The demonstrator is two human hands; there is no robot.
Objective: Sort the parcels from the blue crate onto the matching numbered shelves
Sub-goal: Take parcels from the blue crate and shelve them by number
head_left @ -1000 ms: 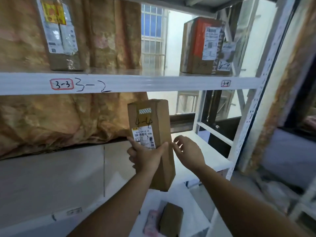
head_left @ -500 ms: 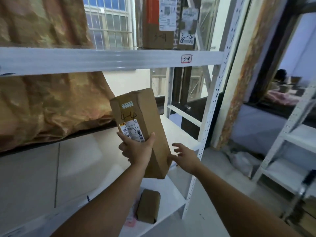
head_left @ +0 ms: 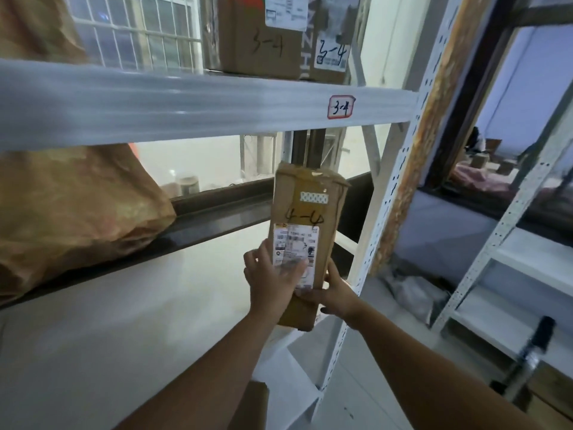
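left hand point(head_left: 271, 282), right hand point(head_left: 336, 296) grip parcel point(head_left: 307, 209); post point(head_left: 386, 218) beside, beam point(head_left: 186, 103) above

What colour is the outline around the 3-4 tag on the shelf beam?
Red, around a white tag with black handwriting; the head view shows it clearly.

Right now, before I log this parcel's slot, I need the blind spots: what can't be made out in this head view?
Head view:
- Shipping label on the 4-4 parcel: print blurred, lower corner under the left hand.
- Lower shelf number: no tag in view.
- 3-4 boxes above: tops cut off by the upper edge.
- Blue crate: out of frame.
- Parcel's lower right side: behind the right hand.
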